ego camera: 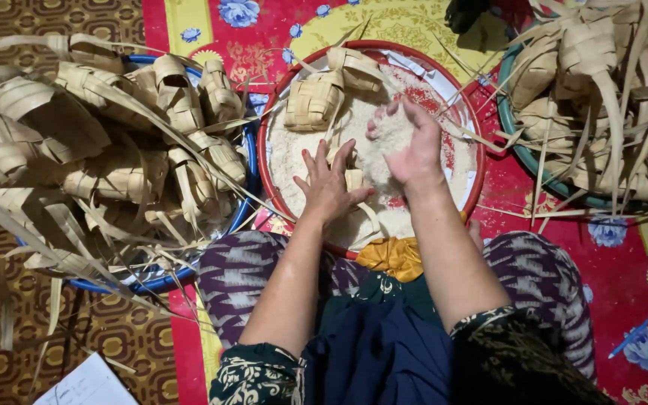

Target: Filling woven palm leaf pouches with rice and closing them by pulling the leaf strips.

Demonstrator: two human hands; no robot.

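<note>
A handful of rice (384, 142) is cupped in the right hand (414, 150), fingers curled closed around it, just above the centre of the frame. A small woven pouch (354, 178) is pressed down by the left hand (328, 187), whose fingers are spread flat rather than closed around it; how firmly it is held cannot be told. Both hands are held over a red bowl (268, 150) filled with rice, at the centre of the frame. Two more woven pouches (313, 101) are laid on the rice at the bowl's upper left. A blue basin (253, 184) heaped with pouches is seen at the left, touching the bowl. A green basin (505, 112) of pouches is placed at the upper right. A red floral mat (616, 277) is spread underneath.
</note>
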